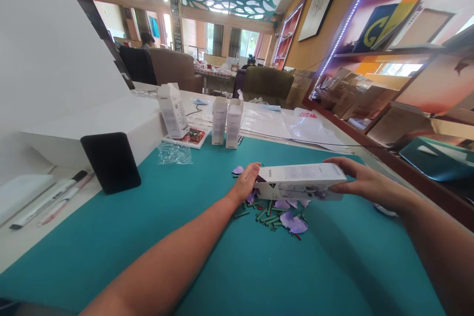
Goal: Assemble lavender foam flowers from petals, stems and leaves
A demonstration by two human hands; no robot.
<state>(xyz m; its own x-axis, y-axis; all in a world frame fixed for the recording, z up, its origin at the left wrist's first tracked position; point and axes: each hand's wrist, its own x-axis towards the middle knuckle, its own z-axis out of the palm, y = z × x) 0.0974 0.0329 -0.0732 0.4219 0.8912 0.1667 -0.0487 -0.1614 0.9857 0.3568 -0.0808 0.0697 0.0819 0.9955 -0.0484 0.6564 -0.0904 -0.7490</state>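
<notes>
The work surface is a teal desk mat (177,237); all positions below are given relative to this mat.

The left forearm enters over the mat's near left edge and runs obliquely forward and to the right. The left hand (245,183) is closed on the left end of a white printed carton (300,181), fingers curled in at the end and partly hidden by the carton. The right forearm enters over the mat's near right edge and runs forward and to the left. The right hand (357,181) grips the carton's right end, index finger along the upper far edge and thumb against the near face.

The carton is held lengthwise, raised above the right half of the mat. Its near face shows a printed flower; its upper face carries text. On the mat directly beneath it is a loose pile of purple petal pieces (294,222) and short green stem pieces (271,220), with a few red bits (298,237).

Two similar cartons stand upright side by side at the mat's far edge. A clear plastic wrapper (175,154) lies on the mat's far left part. A black phone-like slab (111,164) stands tilted on the mat's left side, near a white box (142,138) at the left edge. Pens (50,200) lie outside the same edge.
</notes>
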